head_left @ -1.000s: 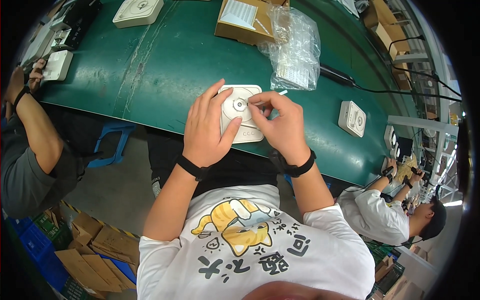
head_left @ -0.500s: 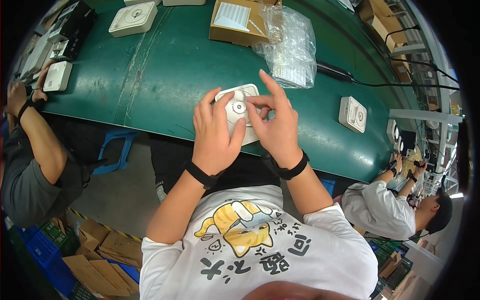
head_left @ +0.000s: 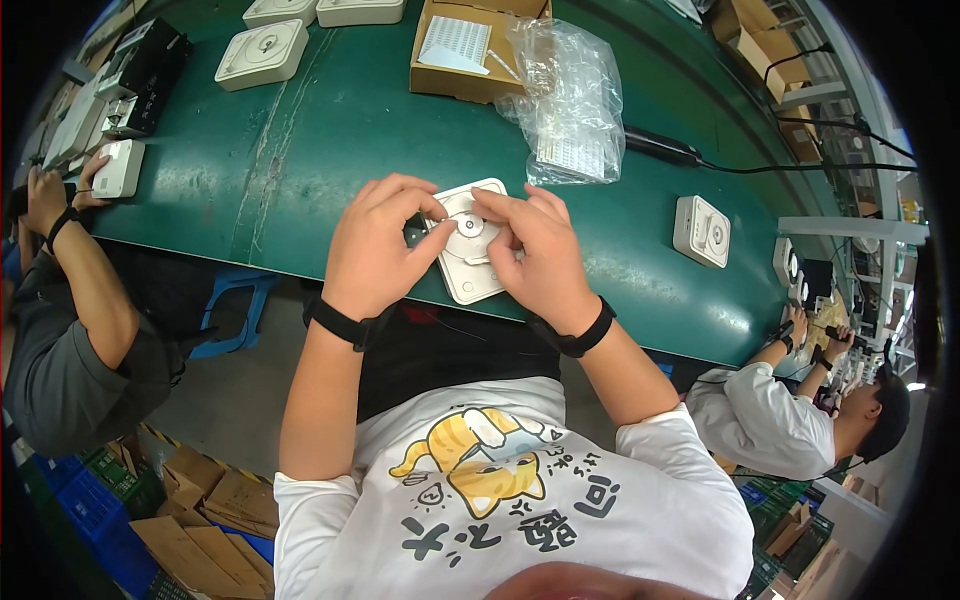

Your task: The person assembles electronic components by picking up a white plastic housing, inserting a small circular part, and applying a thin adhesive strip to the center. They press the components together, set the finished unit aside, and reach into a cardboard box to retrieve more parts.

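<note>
One white device (head_left: 460,270) with round disc (head_left: 470,226), on green table (head_left: 340,150) near the front edge. Left hand (head_left: 378,240): thumb and forefinger nearly together beside the disc; pinch cannot be told. Right hand (head_left: 540,248): fingers bent over device's right side; clamping unclear.

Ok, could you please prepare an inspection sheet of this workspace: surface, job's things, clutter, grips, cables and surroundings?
Surface: green table with pale scratch lines on its left part.
Job's things: one white device, round disc facing up, near the table's front edge.
Clutter: open cardboard box with white sheet inside; clear plastic bag overlapping its right side; more white devices.
Grips: left grip at the device's left side, right grip at its right; any pinch unclear.
Cables: black cable runs right from a black bar-shaped tool.
Surroundings: one person at left, another at right; blue stool and cardboard pieces on the left.
</note>
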A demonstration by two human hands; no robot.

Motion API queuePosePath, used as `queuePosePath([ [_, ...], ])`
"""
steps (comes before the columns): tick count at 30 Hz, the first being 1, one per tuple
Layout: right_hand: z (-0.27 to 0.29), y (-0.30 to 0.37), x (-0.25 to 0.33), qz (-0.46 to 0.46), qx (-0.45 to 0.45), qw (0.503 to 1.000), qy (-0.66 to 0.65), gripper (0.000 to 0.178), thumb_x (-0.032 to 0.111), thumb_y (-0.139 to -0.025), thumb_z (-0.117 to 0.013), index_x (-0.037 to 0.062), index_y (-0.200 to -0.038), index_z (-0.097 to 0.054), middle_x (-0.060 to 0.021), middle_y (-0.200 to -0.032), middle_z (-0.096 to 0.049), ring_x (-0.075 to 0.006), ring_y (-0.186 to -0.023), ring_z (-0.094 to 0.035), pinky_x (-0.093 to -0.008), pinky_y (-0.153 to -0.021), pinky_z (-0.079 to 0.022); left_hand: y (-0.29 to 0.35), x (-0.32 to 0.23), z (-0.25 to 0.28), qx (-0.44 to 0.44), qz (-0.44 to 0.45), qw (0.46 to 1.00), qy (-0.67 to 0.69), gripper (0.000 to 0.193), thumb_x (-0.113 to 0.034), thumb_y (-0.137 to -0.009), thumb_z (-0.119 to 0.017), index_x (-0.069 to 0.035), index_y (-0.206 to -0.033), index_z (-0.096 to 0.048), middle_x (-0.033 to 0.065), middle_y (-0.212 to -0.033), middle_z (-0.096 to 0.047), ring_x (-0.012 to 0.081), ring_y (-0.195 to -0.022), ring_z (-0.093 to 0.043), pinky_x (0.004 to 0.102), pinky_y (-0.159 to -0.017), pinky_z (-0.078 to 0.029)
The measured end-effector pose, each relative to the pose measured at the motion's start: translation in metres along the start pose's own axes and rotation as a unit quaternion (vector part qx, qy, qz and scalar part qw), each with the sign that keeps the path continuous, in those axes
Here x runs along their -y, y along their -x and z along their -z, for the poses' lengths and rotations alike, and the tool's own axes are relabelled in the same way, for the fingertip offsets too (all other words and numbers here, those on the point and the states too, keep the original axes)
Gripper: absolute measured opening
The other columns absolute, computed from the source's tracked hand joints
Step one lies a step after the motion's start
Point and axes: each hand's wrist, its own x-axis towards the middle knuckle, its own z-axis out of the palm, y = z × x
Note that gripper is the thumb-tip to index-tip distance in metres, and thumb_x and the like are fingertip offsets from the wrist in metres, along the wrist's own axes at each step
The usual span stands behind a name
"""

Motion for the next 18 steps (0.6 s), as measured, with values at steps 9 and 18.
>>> queuePosePath([
  [9, 0.006, -0.011, 0.002, 0.047, 0.049, 0.997, 0.034, 0.05, -0.008, -0.09, -0.073, 0.0127, -0.134, -0.085, -0.0036, -0.109, -0.085, -0.0271, -0.093, -0.076, -0.0554, -0.124, -0.055, 0.016, -0.01, -0.002, -0.003, -0.01, 0.998, 0.065, 0.02, -0.015, -0.093, -0.095, -0.006, -0.107, -0.085, 0.0157, -0.15, -0.077, 0.0411, -0.143, -0.069, 0.0504, -0.121, -0.054],
  [18, 0.016, -0.017, 0.004, 0.051, 0.073, 0.996, -0.011, 0.035, -0.004, -0.091, -0.077, 0.0093, -0.123, -0.087, -0.0098, -0.111, -0.08, -0.0342, -0.107, -0.077, -0.0484, -0.105, -0.061, 0.045, 0.003, -0.037, -0.052, -0.118, 0.992, 0.006, 0.074, -0.027, -0.079, -0.106, -0.008, -0.143, -0.075, 0.015, -0.164, -0.073, 0.0459, -0.163, -0.058, 0.0568, -0.128, -0.05],
])
